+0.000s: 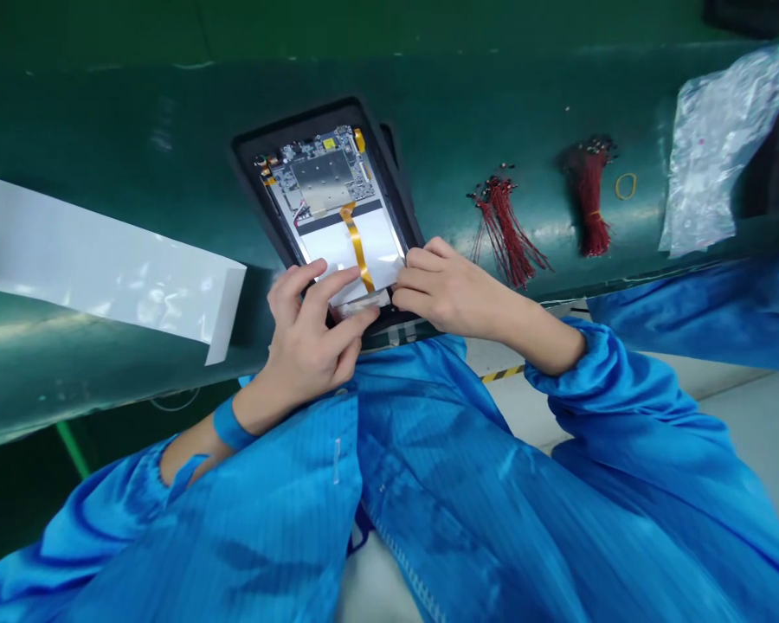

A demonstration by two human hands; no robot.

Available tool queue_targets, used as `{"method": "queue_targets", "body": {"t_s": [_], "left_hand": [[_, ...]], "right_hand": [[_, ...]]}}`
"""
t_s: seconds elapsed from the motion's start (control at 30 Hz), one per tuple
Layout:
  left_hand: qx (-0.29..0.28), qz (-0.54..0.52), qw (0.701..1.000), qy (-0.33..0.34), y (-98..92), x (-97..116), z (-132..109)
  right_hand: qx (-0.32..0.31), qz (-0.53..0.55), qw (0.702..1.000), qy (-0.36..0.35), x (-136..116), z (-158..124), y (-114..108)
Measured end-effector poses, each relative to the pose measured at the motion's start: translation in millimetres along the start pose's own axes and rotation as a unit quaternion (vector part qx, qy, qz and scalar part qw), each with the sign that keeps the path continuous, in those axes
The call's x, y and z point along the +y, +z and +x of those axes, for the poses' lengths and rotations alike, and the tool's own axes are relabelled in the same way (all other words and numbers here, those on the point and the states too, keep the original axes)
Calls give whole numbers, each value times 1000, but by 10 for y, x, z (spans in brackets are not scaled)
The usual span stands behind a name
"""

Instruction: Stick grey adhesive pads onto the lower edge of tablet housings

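Opened tablet [325,183] at near edge of bench [493,104], left hand [312,342] splayed on it, right hand [453,290] alongside, grip unclear.

Right of the right hand [451,290]: red wires [507,227]; yellow band [616,185]; plastic bag [717,147]; left of the left hand [312,342]: white strip [97,264].

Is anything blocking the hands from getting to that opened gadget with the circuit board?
Nothing visible is: the left hand is at the near end of the gadget, the right hand at its right edge. The red wires lie off to the right.
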State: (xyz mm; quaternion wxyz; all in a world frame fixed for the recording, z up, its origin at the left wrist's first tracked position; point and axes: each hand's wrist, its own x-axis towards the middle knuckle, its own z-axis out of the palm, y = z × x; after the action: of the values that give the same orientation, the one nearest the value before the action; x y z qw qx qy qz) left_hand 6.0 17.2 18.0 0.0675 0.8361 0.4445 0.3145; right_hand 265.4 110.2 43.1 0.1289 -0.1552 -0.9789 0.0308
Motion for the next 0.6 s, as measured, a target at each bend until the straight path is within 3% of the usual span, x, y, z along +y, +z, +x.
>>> {"method": "queue_targets", "body": {"t_s": [0.3,0.5,0.6], "left_hand": [[-30,-8,1000,3,17,70,26],[-88,-27,995,-50,22,93,12],[-70,3,997,-21,24,91,9]], "right_hand": [[-11,-28,999,-11,-40,25,-59],[-11,-31,999,-16,-37,18,-80],[-3,-34,999,-14,-47,14,-66]]}}
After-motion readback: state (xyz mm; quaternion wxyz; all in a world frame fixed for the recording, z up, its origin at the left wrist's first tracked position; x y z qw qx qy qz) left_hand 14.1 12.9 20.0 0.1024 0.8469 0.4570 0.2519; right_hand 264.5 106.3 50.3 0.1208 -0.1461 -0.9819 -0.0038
